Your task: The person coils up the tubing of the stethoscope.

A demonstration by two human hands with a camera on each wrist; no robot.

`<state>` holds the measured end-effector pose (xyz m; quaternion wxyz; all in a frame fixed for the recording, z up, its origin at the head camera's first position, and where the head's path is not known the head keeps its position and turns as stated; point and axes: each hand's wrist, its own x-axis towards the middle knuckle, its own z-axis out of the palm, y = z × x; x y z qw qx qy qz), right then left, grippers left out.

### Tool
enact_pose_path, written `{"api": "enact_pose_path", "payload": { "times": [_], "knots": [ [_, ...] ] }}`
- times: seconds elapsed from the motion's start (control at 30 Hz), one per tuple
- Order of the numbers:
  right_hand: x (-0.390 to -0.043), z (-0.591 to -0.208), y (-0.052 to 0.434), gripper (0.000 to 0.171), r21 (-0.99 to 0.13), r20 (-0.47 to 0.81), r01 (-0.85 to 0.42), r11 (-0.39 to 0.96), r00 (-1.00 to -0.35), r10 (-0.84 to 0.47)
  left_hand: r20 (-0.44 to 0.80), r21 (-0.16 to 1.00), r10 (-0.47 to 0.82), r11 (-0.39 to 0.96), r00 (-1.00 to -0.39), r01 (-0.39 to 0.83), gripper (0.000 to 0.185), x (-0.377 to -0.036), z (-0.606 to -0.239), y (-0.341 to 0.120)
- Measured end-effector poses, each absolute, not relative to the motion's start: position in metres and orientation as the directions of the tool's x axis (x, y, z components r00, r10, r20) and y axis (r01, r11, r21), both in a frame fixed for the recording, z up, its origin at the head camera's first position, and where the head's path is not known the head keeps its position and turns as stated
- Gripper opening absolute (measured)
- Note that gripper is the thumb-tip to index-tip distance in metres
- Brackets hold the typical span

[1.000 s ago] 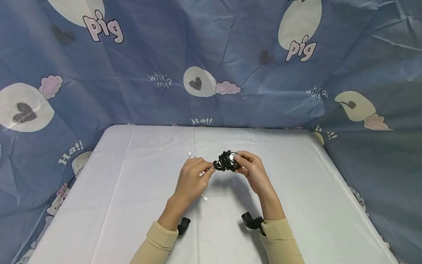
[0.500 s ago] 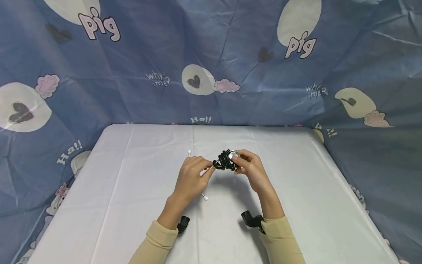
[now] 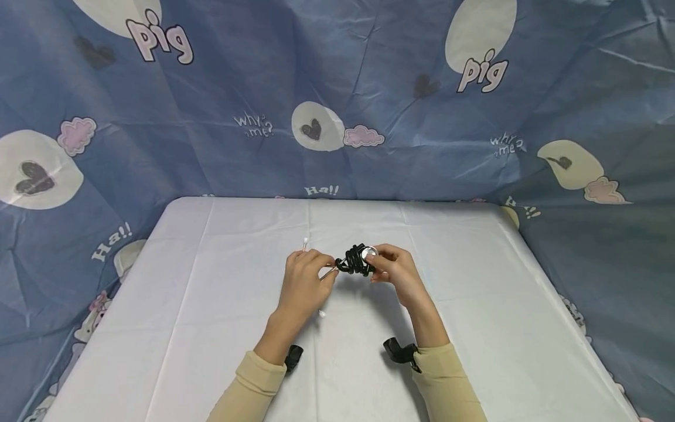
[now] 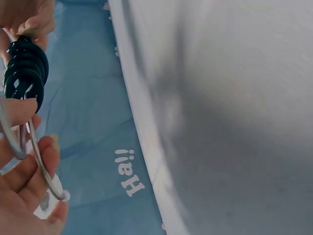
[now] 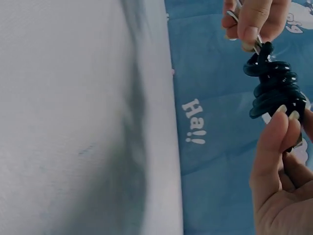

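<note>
A stethoscope is held in the air between both hands, its black tubing wound into a tight bundle. My left hand pinches the metal ear tubes close to where they meet the tubing. One white eartip pokes out beyond that hand, and another shows below it. With thumb and fingers, my right hand grips the round silver chest piece and the bundle's right end. In the left wrist view, a curved metal ear tube runs past the fingers. The right wrist view shows stacked coils above the right fingertips.
A white-covered table lies beneath the hands. Blue printed cloth hangs behind it and along its sides. Black wrist mounts sit at the sleeve cuffs.
Both hands, with the stethoscope between them, have shifted slightly left over the last half second. Their grips look the same, and the bundle stays wound.
</note>
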<state>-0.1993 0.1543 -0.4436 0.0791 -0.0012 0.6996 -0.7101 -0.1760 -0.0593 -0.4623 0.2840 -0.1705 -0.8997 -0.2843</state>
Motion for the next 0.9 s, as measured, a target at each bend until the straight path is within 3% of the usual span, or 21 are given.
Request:
{"api": "enact_pose_path", "payload": {
  "times": [0.17,0.37,0.6,0.9],
  "knots": [
    [-0.199,-0.450,0.154,0.029,-0.985,-0.168,0.161,0.061,-0.976,-0.139,0.488,0.446,0.157,0.800,-0.859,0.400,0.015,-0.177,-0.469,-0.064],
    [-0.199,-0.462,0.156,0.037,-0.958,-0.278,0.243,0.154,-0.917,-0.286,0.300,0.380,0.242,0.857,-0.923,0.348,0.021,-0.175,-0.479,-0.073],
    [-0.201,-0.472,0.157,0.045,-0.924,-0.351,0.266,0.276,-0.877,-0.329,0.169,0.404,0.275,0.857,-0.947,0.321,0.024,-0.172,-0.478,-0.082],
    [-0.201,-0.472,0.167,0.044,-0.906,-0.335,0.221,0.361,-0.896,-0.292,0.066,0.493,0.280,0.826,-0.958,0.275,0.022,-0.172,-0.474,-0.089]
  ]
}}
